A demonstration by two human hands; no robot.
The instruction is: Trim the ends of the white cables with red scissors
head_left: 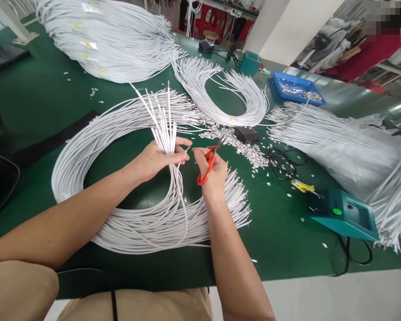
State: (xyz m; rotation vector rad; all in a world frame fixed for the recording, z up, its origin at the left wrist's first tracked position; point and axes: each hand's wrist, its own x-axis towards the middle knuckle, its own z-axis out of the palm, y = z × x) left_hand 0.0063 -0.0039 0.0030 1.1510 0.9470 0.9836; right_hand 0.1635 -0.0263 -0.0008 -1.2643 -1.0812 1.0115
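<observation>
My left hand (160, 157) is wrapped round a bunch of white cables (165, 136), whose ends fan upward; one cable end pokes out at its thumb and fingertips. Just right of it, my right hand (214, 171) holds red-handled scissors (205, 174), their blades pointing up and right, away from the bunch. The thumb and forefinger of my right hand are near that single cable end; whether they touch it is unclear. A large coil of white cables (70, 156) lies on the green table (274, 249) around and under both hands.
Small clippings (250, 154) and a black block (246, 134) lie beyond my right hand. More cable bundles (110, 40) (341, 142), a smaller coil (254, 98), a blue tray (296, 80) and a teal device (344, 214) surround them. A person in red (370, 53) is at back right.
</observation>
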